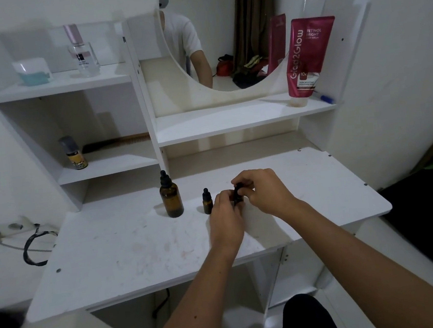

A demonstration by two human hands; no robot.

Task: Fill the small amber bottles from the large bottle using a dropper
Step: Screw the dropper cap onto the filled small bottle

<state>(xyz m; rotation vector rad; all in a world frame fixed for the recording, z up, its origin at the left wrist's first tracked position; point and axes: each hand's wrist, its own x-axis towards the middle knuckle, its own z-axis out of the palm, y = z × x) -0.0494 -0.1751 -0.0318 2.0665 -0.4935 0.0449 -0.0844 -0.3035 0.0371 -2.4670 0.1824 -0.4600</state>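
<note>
A large amber bottle [171,198] with a black dropper cap stands upright on the white desk [128,250]. Just right of it stands a small amber bottle [207,203], capped with its own black dropper. A second small bottle [237,195] sits between my hands, mostly hidden. My left hand [226,216] grips its body from the near side. My right hand [262,189] pinches its black dropper cap from above. Whether the cap is off the bottle cannot be seen.
Shelves rise behind the desk: a perfume bottle [82,53] and white-blue box [32,72] up top, a small can [74,153] and comb lower left, a pink tube [307,58] beside the round mirror [222,29]. A black cable [31,244] hangs left.
</note>
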